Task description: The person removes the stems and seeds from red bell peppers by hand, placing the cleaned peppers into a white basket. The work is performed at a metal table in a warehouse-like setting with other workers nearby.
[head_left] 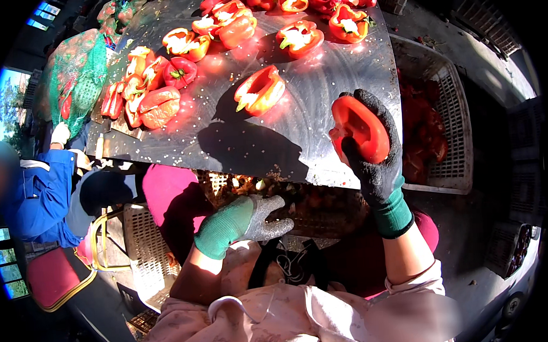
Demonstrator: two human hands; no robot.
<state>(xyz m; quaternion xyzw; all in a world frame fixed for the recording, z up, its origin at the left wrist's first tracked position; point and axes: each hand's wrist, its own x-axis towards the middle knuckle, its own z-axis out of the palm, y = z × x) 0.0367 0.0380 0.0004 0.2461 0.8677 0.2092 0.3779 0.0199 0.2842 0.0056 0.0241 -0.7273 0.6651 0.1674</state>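
Observation:
My right hand (377, 174), in a black-and-green glove, grips a hollowed red pepper half (361, 127) at the right edge of the steel table (209, 88). Below the table's front edge, my left hand (252, 224), gloved in grey and green, has its fingers apart and holds nothing. A lone pepper half (260, 92) lies on the steel, with a cluster of cut peppers (158, 107) to the left and more (297, 38) toward the back. A crate of scraps (300, 203) sits under the table, partly hidden.
A white crate of red pieces (452, 120) stands right of the table, another crate (146, 256) at lower left. A co-worker in blue (43, 199) is at the left, with a white-gloved hand (59, 134) at a green mesh sack (74, 76), near a pink chair (52, 281).

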